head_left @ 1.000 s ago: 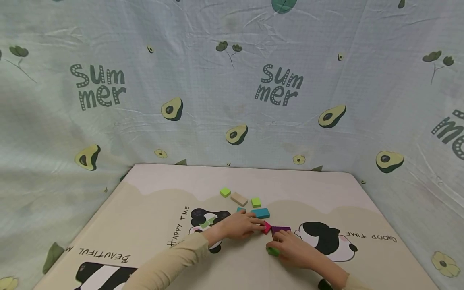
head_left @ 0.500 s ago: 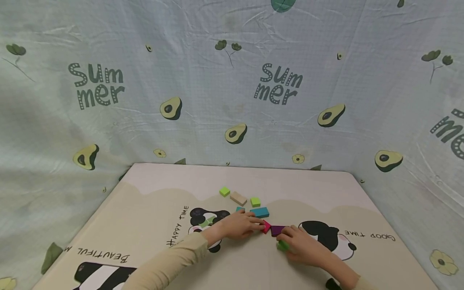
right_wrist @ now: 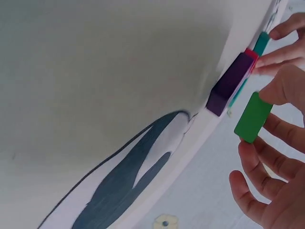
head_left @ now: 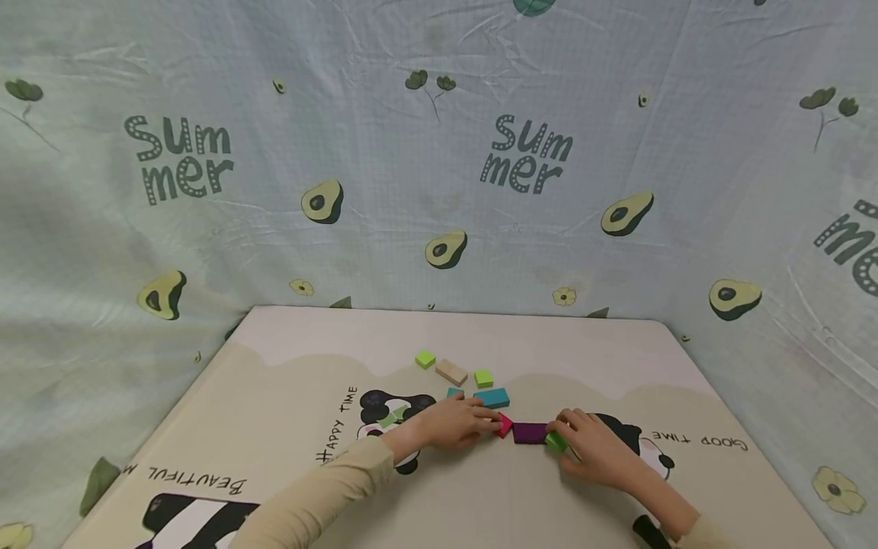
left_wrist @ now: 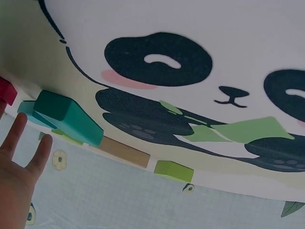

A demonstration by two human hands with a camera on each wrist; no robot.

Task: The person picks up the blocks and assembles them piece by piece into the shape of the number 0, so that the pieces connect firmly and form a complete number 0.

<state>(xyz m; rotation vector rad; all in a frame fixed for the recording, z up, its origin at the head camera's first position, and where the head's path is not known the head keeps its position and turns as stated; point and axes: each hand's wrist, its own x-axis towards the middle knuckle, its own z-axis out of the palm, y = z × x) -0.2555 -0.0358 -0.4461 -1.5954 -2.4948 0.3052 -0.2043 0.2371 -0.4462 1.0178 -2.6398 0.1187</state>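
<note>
green block's move: since half a second ago the green block point(head_left: 556, 441) and right hand point(head_left: 595, 450) have shifted rightward along the purple block point(head_left: 530, 433), baring more of it; the left hand point(head_left: 453, 423) has stayed put.
head view, right hand: thumb and fingers pinch the green block at the right end of the purple block.
head view, left hand: fingers reach out, fingertips at the left side of the pink block point(head_left: 504, 425).
head view, blocks beyond: large teal block point(head_left: 491, 398) and small teal block point(head_left: 456, 393) near the left hand; farther off, a tan block point(head_left: 451, 372) between the left lime block point(head_left: 425, 359) and right lime block point(head_left: 483, 378), all on a panda-print table point(head_left: 590, 351).
left wrist view, left hand: two fingers show, straight and spread; the pink block sits at the left edge, both teal blocks overlapping beyond the fingertips.
right wrist view, green block: tilted, pinched between thumb and fingertips, a gap between it and the purple block.
right wrist view, left hand: partly cut off, fingers by the pink block.
</note>
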